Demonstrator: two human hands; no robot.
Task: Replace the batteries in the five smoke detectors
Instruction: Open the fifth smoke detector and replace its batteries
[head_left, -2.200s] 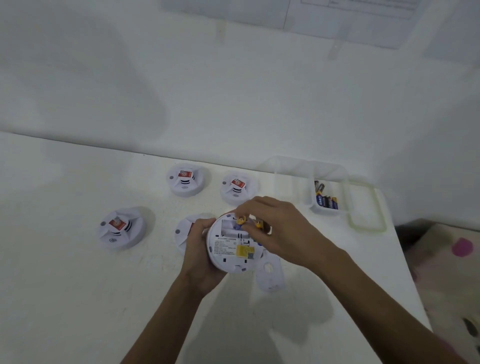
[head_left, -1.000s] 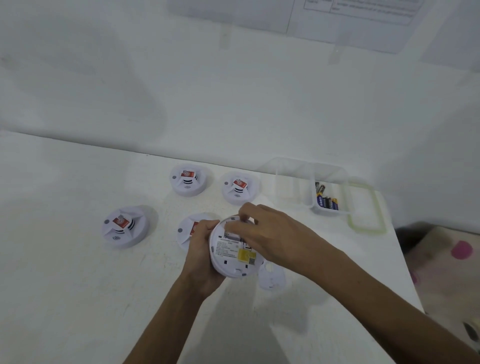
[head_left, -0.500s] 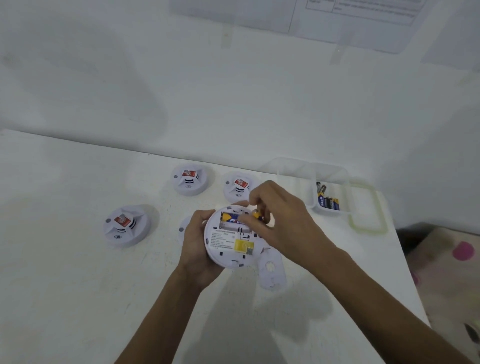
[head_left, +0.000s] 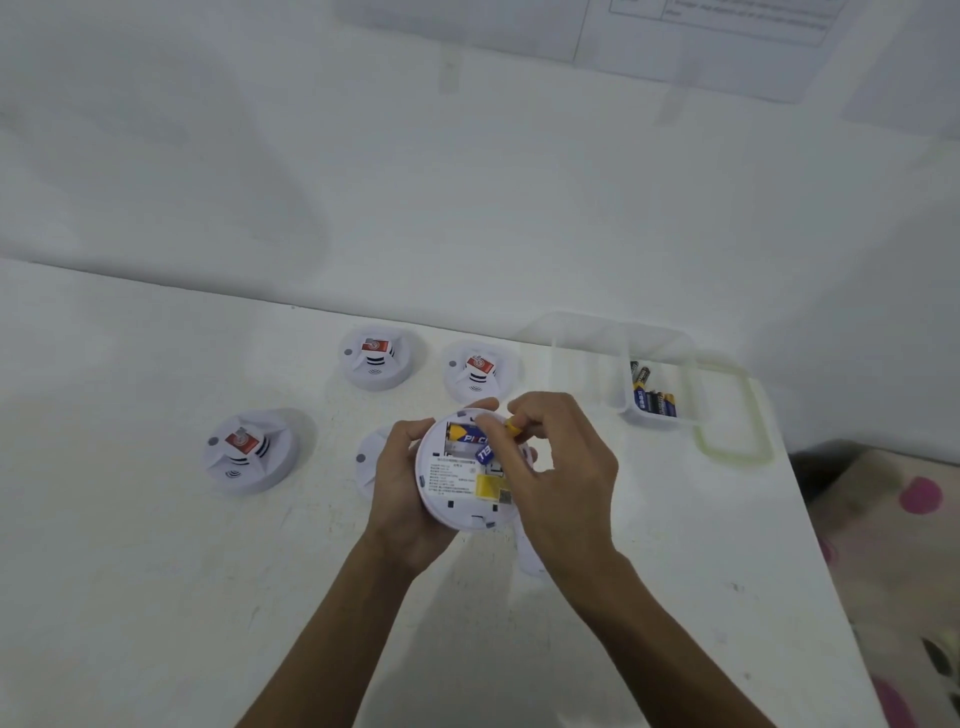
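Note:
My left hand (head_left: 402, 488) holds a round white smoke detector (head_left: 457, 493) upside down above the table, its battery bay facing me. One blue-and-yellow battery (head_left: 467, 435) lies in the bay. My right hand (head_left: 561, 467) pinches a second battery (head_left: 488, 451), tilted with one end in the bay and its yellow tip up between my fingers. Three other detectors sit face up: one at left (head_left: 249, 451), two at the back (head_left: 375, 357) (head_left: 480, 371). Another detector (head_left: 370, 460) is mostly hidden behind my left hand.
A clear plastic box (head_left: 660, 410) with several batteries stands at the back right, its green-rimmed lid (head_left: 732, 415) beside it. A white cover plate (head_left: 530, 556) lies on the table under my right wrist. The table's right edge drops off near a patterned floor mat (head_left: 893, 545).
One battery has gone into the bay. My right hand has brought a second battery down at a slant into the bay. The detector stays in my left hand.

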